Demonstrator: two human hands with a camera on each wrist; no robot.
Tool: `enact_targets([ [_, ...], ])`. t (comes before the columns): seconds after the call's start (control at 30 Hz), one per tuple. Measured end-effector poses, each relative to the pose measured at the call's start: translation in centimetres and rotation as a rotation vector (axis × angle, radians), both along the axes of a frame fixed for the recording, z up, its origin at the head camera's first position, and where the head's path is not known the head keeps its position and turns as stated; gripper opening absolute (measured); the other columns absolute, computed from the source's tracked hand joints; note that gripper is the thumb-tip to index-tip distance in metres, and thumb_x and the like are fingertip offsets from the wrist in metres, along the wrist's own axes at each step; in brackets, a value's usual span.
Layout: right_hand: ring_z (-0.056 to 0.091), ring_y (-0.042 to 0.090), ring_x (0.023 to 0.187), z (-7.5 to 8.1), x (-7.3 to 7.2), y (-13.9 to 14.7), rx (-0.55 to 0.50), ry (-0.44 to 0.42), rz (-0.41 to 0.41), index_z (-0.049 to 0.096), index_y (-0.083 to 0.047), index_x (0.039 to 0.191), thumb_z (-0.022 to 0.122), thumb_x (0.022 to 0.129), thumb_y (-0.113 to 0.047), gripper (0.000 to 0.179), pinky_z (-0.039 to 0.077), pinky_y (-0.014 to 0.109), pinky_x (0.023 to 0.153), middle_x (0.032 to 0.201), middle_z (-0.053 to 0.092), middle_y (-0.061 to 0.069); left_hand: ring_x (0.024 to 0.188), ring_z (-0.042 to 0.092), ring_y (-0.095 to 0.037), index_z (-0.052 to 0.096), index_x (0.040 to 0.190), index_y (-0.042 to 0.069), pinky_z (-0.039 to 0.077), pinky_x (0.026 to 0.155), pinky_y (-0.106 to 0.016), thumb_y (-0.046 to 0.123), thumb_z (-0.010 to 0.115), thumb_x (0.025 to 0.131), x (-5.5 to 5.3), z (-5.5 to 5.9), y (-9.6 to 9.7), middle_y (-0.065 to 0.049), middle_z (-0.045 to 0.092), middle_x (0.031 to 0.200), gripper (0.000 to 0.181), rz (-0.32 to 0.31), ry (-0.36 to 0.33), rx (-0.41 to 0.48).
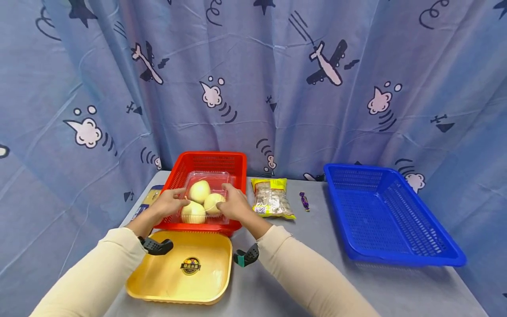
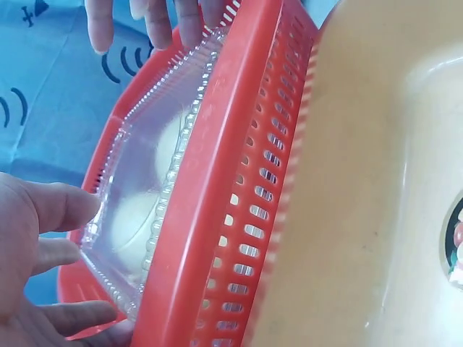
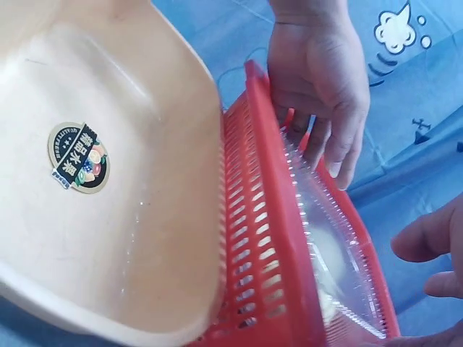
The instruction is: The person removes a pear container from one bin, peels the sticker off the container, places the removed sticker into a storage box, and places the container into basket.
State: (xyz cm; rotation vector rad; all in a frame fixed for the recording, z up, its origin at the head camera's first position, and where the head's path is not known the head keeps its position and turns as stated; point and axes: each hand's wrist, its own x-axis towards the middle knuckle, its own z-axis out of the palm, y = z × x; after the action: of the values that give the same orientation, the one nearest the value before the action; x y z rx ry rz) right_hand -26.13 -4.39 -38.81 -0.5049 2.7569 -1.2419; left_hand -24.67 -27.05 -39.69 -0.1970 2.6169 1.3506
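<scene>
A clear plastic clamshell box (image 1: pixel 210 176) with three pale yellow rounded items (image 1: pixel 199 191) inside lies in the red basket (image 1: pixel 231 157). My left hand (image 1: pixel 170 204) is at the box's left side, fingers spread; in the left wrist view its thumb (image 2: pixel 69 207) reaches the box's edge while other fingers dip inside the basket rim. On the opposite side, my right hand (image 1: pixel 236 203) hovers over the basket's right part with fingers loosely extended. In the right wrist view, a gap shows between the right hand (image 3: pixel 434 249) and the box.
A yellow tray (image 1: pixel 158 281) with a round label stands against the basket's near side. Right of the basket lie a yellow-edged clear food packet (image 1: pixel 272 198) and a purple wrapped candy (image 1: pixel 304 201). A blue basket (image 1: pixel 348 246) stands farther right, and a patterned curtain (image 1: pixel 253 88) hangs behind.
</scene>
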Motion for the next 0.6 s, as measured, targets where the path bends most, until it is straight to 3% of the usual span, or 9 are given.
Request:
enact_targets([
  [0.1,0.055,0.025,0.089,0.7,0.3,0.6,-0.012,-0.005,0.016,0.045,-0.008,0.142,0.070,0.086,-0.013,0.061,0.048,0.041,0.086,0.133,0.054,0.014,0.114,0.048,-0.040,0.032,0.151,0.005,0.048,0.089,-0.051,0.023,0.061,0.095,0.3,0.3,0.0,-0.028,0.041,0.140,0.065,0.011,0.003,-0.005],
  [0.3,0.053,0.027,0.112,1.7,0.9,1.5,-0.027,0.009,0.029,0.044,-0.010,0.143,0.068,0.087,-0.014,0.062,0.045,0.044,0.094,0.135,0.052,0.014,0.112,0.050,-0.041,0.032,0.150,0.005,0.050,0.087,-0.050,0.027,0.062,0.094,1.3,0.8,-0.1,-0.027,0.040,0.141,0.067,-0.003,0.059,-0.024],
  [0.5,0.052,0.029,0.109,2.7,1.7,2.8,-0.011,0.033,0.036,0.044,-0.012,0.144,0.066,0.087,-0.014,0.061,0.050,0.043,0.087,0.130,0.054,0.014,0.111,0.049,-0.041,0.033,0.150,0.005,0.051,0.085,-0.048,0.026,0.063,0.094,2.4,1.3,-0.1,-0.027,0.039,0.140,0.066,-0.017,0.119,-0.050],
  [0.6,0.050,0.028,0.115,3.1,2.1,3.7,0.001,0.054,0.045,0.044,-0.012,0.144,0.066,0.088,-0.015,0.061,0.048,0.045,0.091,0.133,0.052,0.012,0.111,0.047,-0.040,0.034,0.150,0.004,0.050,0.087,-0.048,0.026,0.062,0.095,2.9,1.6,0.2,-0.028,0.040,0.140,0.066,-0.021,0.139,-0.072],
])
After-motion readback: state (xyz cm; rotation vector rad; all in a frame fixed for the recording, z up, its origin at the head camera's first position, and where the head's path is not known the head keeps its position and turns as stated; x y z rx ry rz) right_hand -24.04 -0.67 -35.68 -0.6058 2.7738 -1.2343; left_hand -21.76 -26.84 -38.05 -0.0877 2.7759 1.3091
